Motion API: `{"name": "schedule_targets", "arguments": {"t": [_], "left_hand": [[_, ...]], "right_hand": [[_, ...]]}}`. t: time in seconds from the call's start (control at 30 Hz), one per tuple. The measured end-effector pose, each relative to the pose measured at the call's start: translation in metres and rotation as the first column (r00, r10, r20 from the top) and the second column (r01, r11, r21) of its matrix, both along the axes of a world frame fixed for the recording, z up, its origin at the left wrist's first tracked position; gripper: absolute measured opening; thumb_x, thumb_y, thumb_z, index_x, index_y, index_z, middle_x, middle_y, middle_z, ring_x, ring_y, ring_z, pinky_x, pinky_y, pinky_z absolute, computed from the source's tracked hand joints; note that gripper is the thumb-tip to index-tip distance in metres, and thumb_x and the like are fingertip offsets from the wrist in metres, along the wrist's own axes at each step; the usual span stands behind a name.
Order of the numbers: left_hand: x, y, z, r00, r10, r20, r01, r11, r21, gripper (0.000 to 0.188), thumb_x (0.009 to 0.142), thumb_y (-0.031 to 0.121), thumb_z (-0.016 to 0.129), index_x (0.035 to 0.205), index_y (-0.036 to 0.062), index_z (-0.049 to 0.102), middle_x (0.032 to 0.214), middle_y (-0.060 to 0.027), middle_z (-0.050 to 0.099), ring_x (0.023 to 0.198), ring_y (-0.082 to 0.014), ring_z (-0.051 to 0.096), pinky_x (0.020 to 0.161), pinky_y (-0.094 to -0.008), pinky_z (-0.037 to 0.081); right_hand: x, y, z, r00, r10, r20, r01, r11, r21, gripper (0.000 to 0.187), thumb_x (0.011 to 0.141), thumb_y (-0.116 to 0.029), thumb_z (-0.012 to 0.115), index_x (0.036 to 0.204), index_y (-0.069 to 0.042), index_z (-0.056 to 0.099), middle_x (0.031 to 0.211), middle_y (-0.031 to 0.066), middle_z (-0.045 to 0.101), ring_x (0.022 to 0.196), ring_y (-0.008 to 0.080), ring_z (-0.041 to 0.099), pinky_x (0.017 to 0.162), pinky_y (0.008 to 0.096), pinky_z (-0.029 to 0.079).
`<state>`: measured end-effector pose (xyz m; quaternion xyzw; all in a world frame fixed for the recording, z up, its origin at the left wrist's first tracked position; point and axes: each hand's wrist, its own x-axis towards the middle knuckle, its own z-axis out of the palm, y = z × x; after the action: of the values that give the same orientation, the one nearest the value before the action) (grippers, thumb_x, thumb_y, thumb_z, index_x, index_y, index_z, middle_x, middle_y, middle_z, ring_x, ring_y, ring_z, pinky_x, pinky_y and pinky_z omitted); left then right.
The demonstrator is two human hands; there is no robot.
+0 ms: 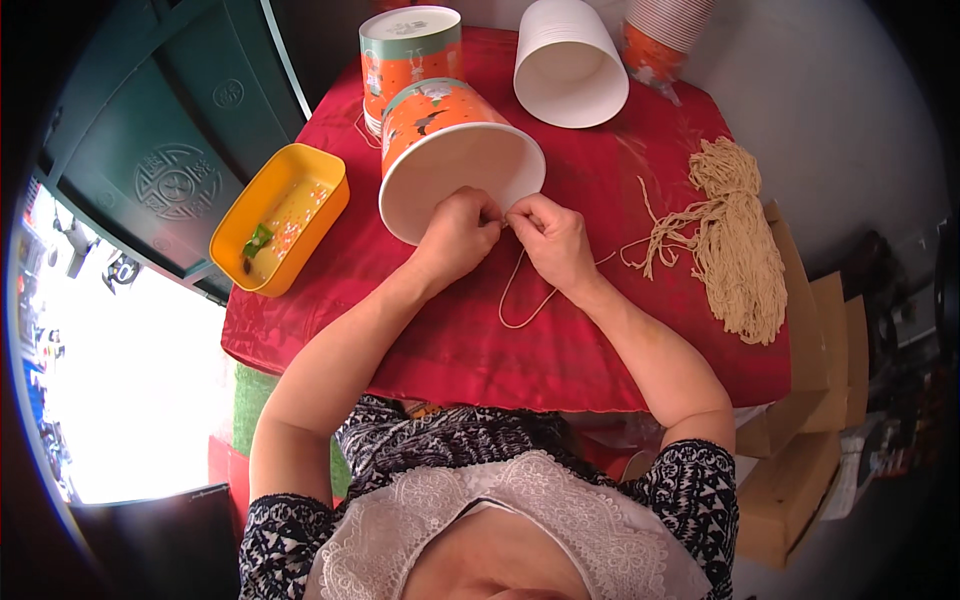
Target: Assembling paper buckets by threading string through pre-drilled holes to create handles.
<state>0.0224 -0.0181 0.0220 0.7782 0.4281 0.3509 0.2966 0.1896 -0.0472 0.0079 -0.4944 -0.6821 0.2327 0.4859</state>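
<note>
An orange-and-green patterned paper bucket lies on its side on the red-covered table, its white mouth toward me. My left hand is at the lower rim, fingers curled in a pinch. Close beside it, my right hand pinches a thin beige cord at the rim's right side. The fingertips of both hands nearly meet there. A loop of the cord hangs below them onto the cloth. Whether the cord passes through the bucket's wall is hidden by my fingers.
On the left is a yellow tub holding small bits and a green wrapper. To the right lies a beige cord bundle. Behind are upturned patterned buckets, a white bucket and a bucket stack. Cardboard boxes stand beside the table.
</note>
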Motion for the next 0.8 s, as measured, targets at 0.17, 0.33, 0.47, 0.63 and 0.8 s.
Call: {"name": "schedule_targets", "arguments": {"t": [0.17, 0.33, 0.47, 0.63, 0.8], "left_hand": [[0.0033, -0.0017, -0.0012, 0.998, 0.035, 0.055, -0.037, 0.999, 0.037, 0.007, 0.073, 0.001, 0.065, 0.075, -0.0048, 0.067, 0.073, -0.0206, 0.066, 0.070, -0.0315, 0.066, 0.066, -0.0399, 0.052], [0.0028, -0.0014, -0.0026, 0.999, 0.030, -0.033, -0.029, 0.999, 0.043, 0.010, 0.074, 0.001, 0.064, 0.081, -0.0040, 0.067, 0.085, -0.0181, 0.067, 0.080, -0.0298, 0.066, 0.073, -0.0380, 0.052], [0.0022, -0.0018, -0.0028, 0.999, 0.032, -0.027, -0.031, 0.999, 0.030, 0.010, 0.073, 0.001, 0.064, 0.082, -0.0041, 0.067, 0.086, -0.0184, 0.067, 0.081, -0.0303, 0.065, 0.073, -0.0383, 0.052], [0.0027, -0.0014, -0.0035, 1.000, 0.016, 0.023, -0.017, 0.997, 0.072, 0.008, 0.072, 0.002, 0.065, 0.077, -0.0045, 0.067, 0.080, -0.0220, 0.066, 0.077, -0.0347, 0.065, 0.071, -0.0418, 0.052], [0.0014, -0.0013, -0.0059, 0.999, 0.017, 0.048, -0.022, 0.995, 0.095, 0.008, 0.072, 0.001, 0.064, 0.077, -0.0041, 0.068, 0.080, -0.0218, 0.066, 0.076, -0.0344, 0.065, 0.070, -0.0414, 0.052]], "right_hand": [[-0.0017, 0.0012, -0.0038, 0.999, -0.030, 0.039, 0.029, 0.999, 0.032, 0.008, 0.086, -0.008, 0.066, 0.088, -0.001, 0.063, 0.069, 0.0141, 0.064, 0.059, 0.0243, 0.064, 0.054, 0.0350, 0.048], [-0.0025, 0.0001, -0.0015, 0.994, -0.056, 0.095, 0.051, 0.997, 0.051, 0.009, 0.085, -0.007, 0.066, 0.090, -0.002, 0.060, 0.069, 0.0140, 0.064, 0.061, 0.0294, 0.065, 0.054, 0.0382, 0.049], [-0.0027, -0.0011, 0.0014, 0.986, -0.078, 0.144, 0.077, 0.997, 0.012, 0.009, 0.086, -0.007, 0.065, 0.090, -0.003, 0.058, 0.070, 0.0143, 0.064, 0.063, 0.0298, 0.066, 0.054, 0.0389, 0.050], [-0.0030, -0.0004, -0.0010, 0.985, -0.086, 0.152, 0.077, 0.995, 0.066, 0.009, 0.085, -0.007, 0.065, 0.090, -0.004, 0.058, 0.070, 0.0146, 0.064, 0.063, 0.0305, 0.066, 0.054, 0.0393, 0.050], [-0.0043, -0.0004, -0.0026, 0.986, -0.080, 0.147, 0.064, 0.992, 0.107, 0.008, 0.085, -0.007, 0.066, 0.087, -0.004, 0.059, 0.072, 0.0147, 0.065, 0.064, 0.0317, 0.066, 0.054, 0.0394, 0.050]]}}
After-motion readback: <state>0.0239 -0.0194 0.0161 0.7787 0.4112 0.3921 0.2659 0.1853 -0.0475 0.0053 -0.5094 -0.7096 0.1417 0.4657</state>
